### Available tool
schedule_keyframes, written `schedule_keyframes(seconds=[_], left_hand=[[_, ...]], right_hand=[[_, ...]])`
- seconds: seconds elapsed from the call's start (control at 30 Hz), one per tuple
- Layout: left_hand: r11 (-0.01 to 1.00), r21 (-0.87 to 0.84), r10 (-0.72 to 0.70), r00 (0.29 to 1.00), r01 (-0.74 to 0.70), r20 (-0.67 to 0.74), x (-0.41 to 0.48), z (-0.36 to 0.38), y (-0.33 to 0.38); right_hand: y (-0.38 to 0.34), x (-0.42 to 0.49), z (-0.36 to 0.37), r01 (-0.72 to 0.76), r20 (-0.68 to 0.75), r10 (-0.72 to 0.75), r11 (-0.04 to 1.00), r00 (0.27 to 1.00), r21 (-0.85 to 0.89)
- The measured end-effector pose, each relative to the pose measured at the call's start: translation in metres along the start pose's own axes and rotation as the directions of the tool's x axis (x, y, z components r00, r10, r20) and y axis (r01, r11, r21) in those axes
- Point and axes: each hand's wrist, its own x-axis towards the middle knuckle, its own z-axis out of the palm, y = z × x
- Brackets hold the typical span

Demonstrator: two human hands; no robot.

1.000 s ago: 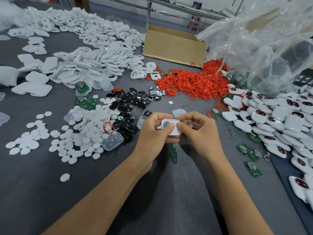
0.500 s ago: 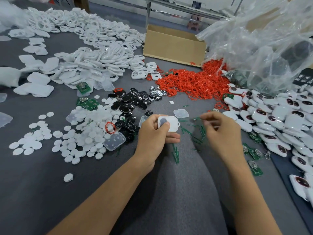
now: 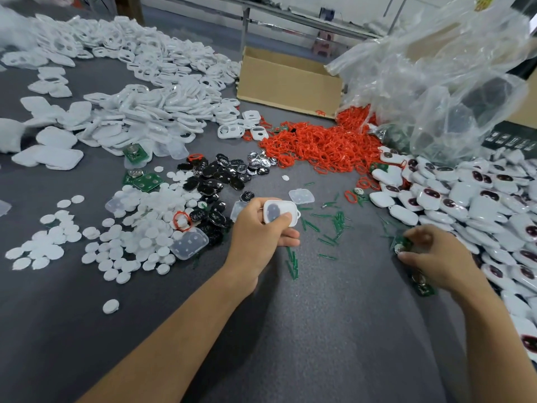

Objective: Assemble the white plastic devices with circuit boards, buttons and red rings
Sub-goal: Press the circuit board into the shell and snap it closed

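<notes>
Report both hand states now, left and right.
Left hand: closed, holding a white device shell.
Right hand: closed, fingers pinching a green circuit board.

One left hand (image 3: 260, 228), one right hand (image 3: 438, 257), one cardboard box (image 3: 287, 80).

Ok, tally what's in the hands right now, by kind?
White case: 1, held in the left hand
Green circuit board: 1, pinched by the right hand
Total: 2
</notes>
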Motion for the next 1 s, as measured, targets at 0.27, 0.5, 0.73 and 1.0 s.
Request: schedule_keyframes(seconds=[0.27,0.5,0.73,1.0], left_hand=[[1.000,0.003,0.009,1.000,-0.009,-0.005,0.002,0.001,-0.002],[1.000,-0.016,0.018,1.000,-0.019,-0.008,0.003,0.000,-0.001],[0.999,0.003,0.051,0.999,-0.051,-0.010,0.003,0.000,-0.003],[0.998,-0.007,0.062,0.998,-0.063,-0.004,0.004,-0.001,-0.005]], right_hand=[[-0.047,0.001,0.017,0.321,-0.066,-0.314,0.935,0.947,0.152],[-0.067,-0.012,0.035,0.532,0.066,-0.537,0.843,0.841,0.082],[-0.046,-0.016,0.022,0.459,0.049,-0.468,0.879,0.882,0.131],[-0.046,-0.015,0.034,0.466,0.020,-0.471,0.878,0.882,0.111]])
